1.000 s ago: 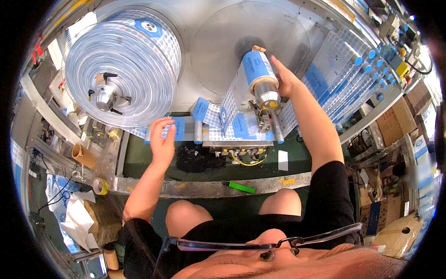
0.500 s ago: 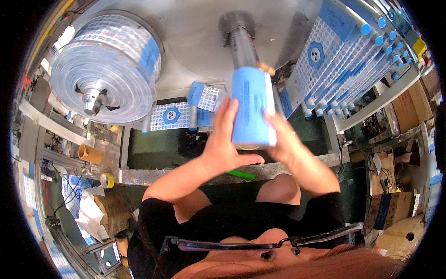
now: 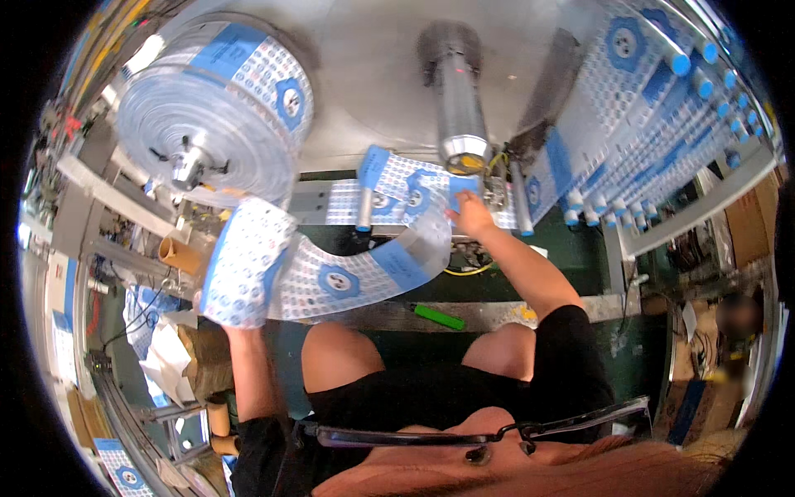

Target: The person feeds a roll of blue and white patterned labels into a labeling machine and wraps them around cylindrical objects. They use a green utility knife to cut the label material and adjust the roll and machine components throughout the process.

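Note:
My left hand (image 3: 240, 325) is mostly hidden below a roll of printed blue-and-white plastic film (image 3: 244, 261), which it supports at the left of my lap. From this roll a loose film strip (image 3: 339, 286) sags in a curve to the right and rises toward the bare metal spindle (image 3: 460, 103). My right hand (image 3: 474, 217) has its fingers closed at the blue end of the film, just below the spindle's tip. The spindle carries no roll.
A large film roll (image 3: 199, 124) sits on a shaft at the left. Film runs over many blue-capped rollers (image 3: 681, 65) at the right. On the front beam lies a green-handled tool (image 3: 439, 316). A cardboard tube (image 3: 178, 254) and torn white paper (image 3: 166, 356) are at the left.
The roll has come off the spindle and moved left and nearer with my left hand, a film strip now trailing from it. My right hand has left the roll for the film below the spindle.

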{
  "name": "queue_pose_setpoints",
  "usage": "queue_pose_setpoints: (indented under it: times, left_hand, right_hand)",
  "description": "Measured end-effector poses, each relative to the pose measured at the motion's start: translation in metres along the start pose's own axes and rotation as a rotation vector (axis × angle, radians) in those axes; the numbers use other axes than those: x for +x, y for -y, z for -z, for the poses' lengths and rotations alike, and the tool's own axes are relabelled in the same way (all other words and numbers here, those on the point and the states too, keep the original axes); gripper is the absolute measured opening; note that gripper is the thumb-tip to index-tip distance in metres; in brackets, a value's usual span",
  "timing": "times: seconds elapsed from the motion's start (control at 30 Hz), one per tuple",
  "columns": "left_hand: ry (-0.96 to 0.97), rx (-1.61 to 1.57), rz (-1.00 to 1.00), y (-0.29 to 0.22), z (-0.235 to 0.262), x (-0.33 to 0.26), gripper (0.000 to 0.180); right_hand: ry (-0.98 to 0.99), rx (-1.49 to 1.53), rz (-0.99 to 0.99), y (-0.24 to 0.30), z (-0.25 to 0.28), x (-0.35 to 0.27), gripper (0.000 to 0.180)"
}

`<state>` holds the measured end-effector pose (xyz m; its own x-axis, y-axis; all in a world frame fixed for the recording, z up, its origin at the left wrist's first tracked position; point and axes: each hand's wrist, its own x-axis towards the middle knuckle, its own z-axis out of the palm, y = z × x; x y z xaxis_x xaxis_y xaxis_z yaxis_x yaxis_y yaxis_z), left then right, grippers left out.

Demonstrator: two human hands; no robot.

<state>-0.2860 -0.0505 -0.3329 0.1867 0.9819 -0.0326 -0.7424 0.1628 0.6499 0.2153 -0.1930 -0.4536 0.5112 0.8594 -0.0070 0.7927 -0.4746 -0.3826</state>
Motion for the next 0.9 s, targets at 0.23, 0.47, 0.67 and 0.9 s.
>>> queue_pose_setpoints:
  times: [0.23, 0.47, 0.67, 0.9]
  left_hand:
    - [-0.151, 0.045, -0.134, -0.106, 0.100, -0.033, 0.048]
    - [-0.143, 0.016, -0.036, -0.108, 0.129, -0.046, 0.050]
    - [0.043, 0.115, 0.238, -0.085, 0.035, -0.040, 0.053]
    - [0.611, 1.029, -0.182, -0.061, 0.002, -0.019, 0.016]
  right_hand:
    - [0.190, -0.023, -0.255, 0.038, -0.048, 0.081, 0.125]
    - [0.324, -0.115, -0.193, 0.072, -0.047, 0.075, 0.079]
    - [-0.007, 0.016, 0.156, 0.162, -0.020, -0.010, 0.035]
    - [0.465, 0.939, 0.690, 0.297, -0.011, -0.075, 0.047]
